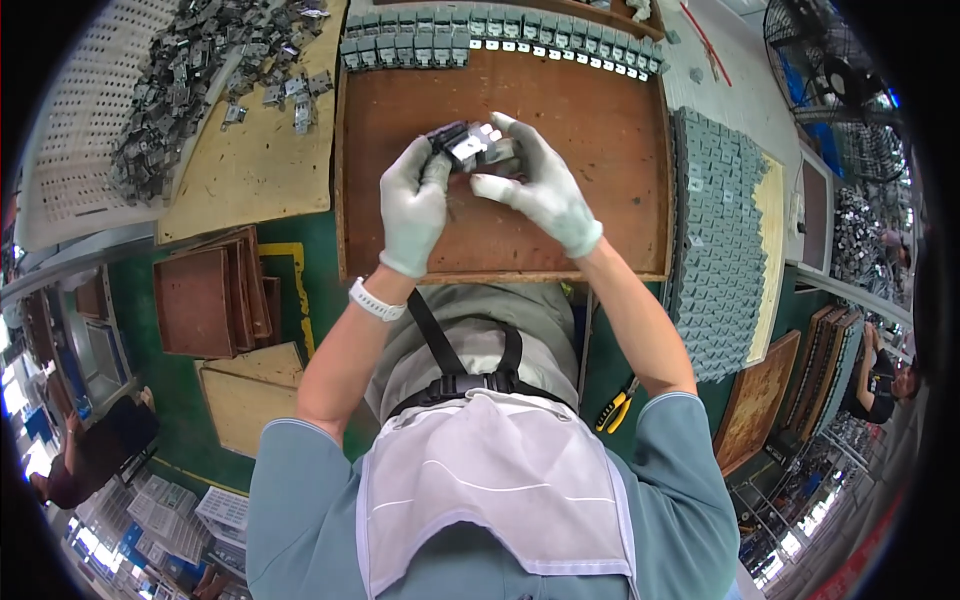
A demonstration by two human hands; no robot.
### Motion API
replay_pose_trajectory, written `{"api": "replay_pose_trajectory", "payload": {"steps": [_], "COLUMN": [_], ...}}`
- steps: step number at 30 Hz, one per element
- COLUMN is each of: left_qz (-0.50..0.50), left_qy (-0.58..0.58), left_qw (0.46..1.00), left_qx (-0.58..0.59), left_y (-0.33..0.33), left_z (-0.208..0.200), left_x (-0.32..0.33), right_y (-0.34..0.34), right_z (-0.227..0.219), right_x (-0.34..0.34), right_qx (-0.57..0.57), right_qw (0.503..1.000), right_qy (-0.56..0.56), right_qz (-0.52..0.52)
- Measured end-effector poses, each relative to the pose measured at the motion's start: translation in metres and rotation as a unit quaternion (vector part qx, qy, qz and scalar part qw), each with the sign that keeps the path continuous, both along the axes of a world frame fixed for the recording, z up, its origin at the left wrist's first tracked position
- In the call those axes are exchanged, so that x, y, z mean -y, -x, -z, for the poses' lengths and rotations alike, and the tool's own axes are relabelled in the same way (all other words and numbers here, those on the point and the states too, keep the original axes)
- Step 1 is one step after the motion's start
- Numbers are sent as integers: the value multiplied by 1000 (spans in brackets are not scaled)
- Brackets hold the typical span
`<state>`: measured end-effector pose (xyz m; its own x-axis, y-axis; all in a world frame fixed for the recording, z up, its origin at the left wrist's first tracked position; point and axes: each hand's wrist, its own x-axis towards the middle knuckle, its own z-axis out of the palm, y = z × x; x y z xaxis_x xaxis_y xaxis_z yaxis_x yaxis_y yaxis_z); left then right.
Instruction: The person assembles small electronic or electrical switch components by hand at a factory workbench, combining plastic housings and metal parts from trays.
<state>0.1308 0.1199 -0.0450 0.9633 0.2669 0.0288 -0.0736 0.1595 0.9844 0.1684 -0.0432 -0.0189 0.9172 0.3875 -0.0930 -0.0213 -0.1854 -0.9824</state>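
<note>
My left hand [415,207], in a white glove, is closed around a small dark block-shaped part [447,135] with a bright metal and white face. It is held above the brown wooden tray [400,110]. Close beside it, my right hand [548,192], also gloved, has its thumb and index finger curved around a grey housing piece [504,154]. Motion blurs both parts, and I cannot tell whether they touch. Along the tray's far edge stand rows of grey block-shaped units [420,45], those to the right showing white tabs.
A heap of small metal parts [190,90] lies at the left on a board [265,160]. Grey housings [715,230] sit in dense rows at the right. Wooden trays [205,300] are stacked lower left. Yellow-handled pliers [615,408] hang near my right elbow. A fan [840,70] stands far right.
</note>
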Motion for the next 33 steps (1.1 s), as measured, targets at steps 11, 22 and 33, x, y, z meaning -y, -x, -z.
{"api": "replay_pose_trajectory", "payload": {"steps": [11, 22, 33], "left_qz": [15, -241, -35], "left_qy": [-181, -445, -514], "left_qw": [983, 862, 855], "left_qx": [-24, 32, -64], "left_y": [-6, -35, -53], "left_z": [13, 51, 69], "left_x": [-56, -149, -215], "right_y": [-140, -87, -10], "right_z": [38, 3, -54], "right_x": [-44, 11, 267], "right_qx": [359, 311, 207], "right_qw": [823, 856, 818], "right_qy": [428, 394, 474], "right_qz": [98, 122, 252]}}
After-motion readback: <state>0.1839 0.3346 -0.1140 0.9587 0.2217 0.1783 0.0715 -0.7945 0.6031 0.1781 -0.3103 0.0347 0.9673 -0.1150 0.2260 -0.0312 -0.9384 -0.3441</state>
